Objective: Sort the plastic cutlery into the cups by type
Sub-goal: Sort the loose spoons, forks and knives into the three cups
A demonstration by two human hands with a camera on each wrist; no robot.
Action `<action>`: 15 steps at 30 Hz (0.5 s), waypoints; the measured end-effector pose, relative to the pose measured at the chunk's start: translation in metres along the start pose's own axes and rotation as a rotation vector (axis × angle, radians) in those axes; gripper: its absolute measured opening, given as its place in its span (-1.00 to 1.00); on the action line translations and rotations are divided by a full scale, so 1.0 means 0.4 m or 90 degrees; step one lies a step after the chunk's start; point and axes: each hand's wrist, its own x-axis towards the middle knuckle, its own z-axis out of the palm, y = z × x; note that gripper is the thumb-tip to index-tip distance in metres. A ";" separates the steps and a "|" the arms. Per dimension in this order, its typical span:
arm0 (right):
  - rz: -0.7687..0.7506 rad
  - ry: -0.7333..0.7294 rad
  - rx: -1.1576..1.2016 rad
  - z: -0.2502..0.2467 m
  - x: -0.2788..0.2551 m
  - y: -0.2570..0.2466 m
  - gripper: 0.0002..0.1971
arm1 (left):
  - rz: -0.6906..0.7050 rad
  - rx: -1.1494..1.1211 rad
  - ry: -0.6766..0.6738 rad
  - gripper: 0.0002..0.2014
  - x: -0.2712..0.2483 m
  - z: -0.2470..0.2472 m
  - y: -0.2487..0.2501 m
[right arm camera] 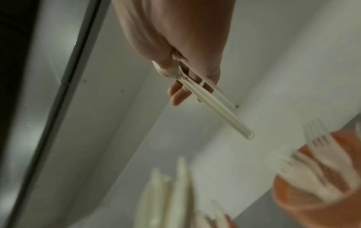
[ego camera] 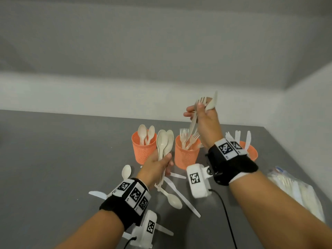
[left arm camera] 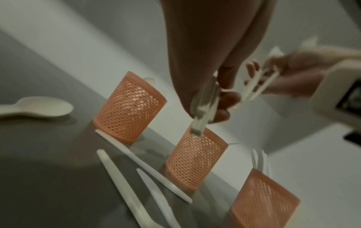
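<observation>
Three orange mesh cups stand in a row on the grey table: a spoon cup (ego camera: 143,149), a fork cup (ego camera: 186,155) and a knife cup (ego camera: 251,151), partly hidden by my right wrist. My left hand (ego camera: 158,169) grips the handles of two cream spoons (ego camera: 164,141), bowls up, in front of the gap between spoon cup and fork cup. My right hand (ego camera: 203,115) is raised above the fork cup and holds a fork (ego camera: 202,101) and a knife (ego camera: 212,102) by their handles (right arm camera: 216,108). From the left wrist, the spoon handles (left arm camera: 203,111) point down toward the middle cup (left arm camera: 195,160).
Loose cutlery lies on the table: a spoon (ego camera: 126,171) at left, another spoon (ego camera: 173,200), long knives (ego camera: 181,196) in the middle, a knife (ego camera: 97,194) by my left wrist. A clear bag of cutlery (ego camera: 296,191) lies at right. Walls close the back and right.
</observation>
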 end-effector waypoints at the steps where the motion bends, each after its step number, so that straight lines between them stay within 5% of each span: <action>1: -0.014 0.010 0.005 -0.007 0.022 0.011 -0.81 | -0.028 -0.060 -0.024 -0.92 0.000 -0.008 0.005; 6: 0.001 0.052 -0.050 -0.008 0.090 0.135 -0.84 | -0.069 -0.234 -0.106 -0.83 0.005 -0.047 0.017; 10: 0.113 -0.032 -0.151 -0.007 0.083 0.224 -0.91 | -0.072 -0.252 -0.099 -0.83 0.018 -0.075 0.010; 13: 0.141 -0.045 -0.208 -0.021 0.075 0.249 -0.58 | -0.059 -0.213 -0.056 -0.83 0.042 -0.101 0.010; 15: 0.084 -0.004 -0.230 -0.031 0.063 0.221 -0.54 | -0.055 -0.194 -0.028 -0.81 0.068 -0.121 0.030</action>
